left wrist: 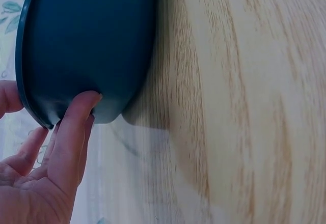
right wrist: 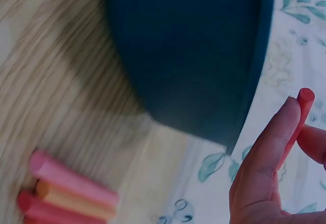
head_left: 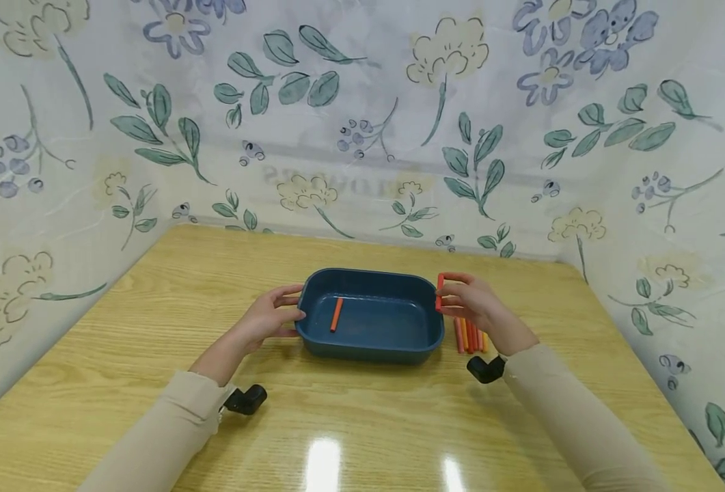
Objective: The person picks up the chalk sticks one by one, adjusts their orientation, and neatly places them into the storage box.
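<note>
A dark blue rectangular tub [head_left: 371,345] sits mid-table with one orange stick [head_left: 336,314] lying inside. My left hand [head_left: 270,316] rests against the tub's left end, fingers straight on its wall [left wrist: 76,112]; the tub's side [left wrist: 86,40] fills the left wrist view. My right hand [head_left: 469,301] pinches a red stick [head_left: 439,292] upright at the tub's right rim; in the right wrist view the red stick [right wrist: 300,112] lies along the fingers beside the tub [right wrist: 193,56]. A pile of red, orange and pink sticks [head_left: 469,336] lies under that hand, seen close as the stick pile [right wrist: 66,193].
The wooden table [head_left: 362,424] is boxed in by floral cloth walls [head_left: 362,123] at the back and both sides. Black wrist camera mounts [head_left: 245,398] hang below each sleeve.
</note>
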`<state>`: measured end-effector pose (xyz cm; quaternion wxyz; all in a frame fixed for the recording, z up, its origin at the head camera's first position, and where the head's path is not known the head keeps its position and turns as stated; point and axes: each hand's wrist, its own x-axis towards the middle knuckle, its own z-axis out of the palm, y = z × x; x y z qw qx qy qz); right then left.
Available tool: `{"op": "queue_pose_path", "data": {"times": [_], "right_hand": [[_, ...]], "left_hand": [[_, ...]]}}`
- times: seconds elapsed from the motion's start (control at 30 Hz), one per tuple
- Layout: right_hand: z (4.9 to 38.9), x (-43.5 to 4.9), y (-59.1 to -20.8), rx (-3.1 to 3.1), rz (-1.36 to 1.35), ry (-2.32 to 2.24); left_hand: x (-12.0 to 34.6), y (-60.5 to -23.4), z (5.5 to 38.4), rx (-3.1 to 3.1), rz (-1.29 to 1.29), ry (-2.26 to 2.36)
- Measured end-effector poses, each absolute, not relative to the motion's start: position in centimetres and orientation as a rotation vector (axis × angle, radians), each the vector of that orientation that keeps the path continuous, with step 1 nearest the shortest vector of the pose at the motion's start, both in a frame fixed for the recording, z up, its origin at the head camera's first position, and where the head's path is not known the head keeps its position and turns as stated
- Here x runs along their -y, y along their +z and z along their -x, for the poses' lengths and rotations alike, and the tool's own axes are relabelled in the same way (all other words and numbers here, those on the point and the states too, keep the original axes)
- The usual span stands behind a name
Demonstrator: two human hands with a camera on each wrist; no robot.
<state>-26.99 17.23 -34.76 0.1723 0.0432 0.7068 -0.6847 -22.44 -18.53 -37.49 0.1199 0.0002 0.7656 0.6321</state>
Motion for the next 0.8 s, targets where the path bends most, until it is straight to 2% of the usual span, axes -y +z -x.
{"op": "queue_pose_path", "data": {"times": [0.8], "right_hand": [[27.8,-11.4,-32.8,-1.922,-0.091,-1.904]], "left_hand": [[18.7,-37.9,22.8,-2.210,-0.039,1.865]]}}
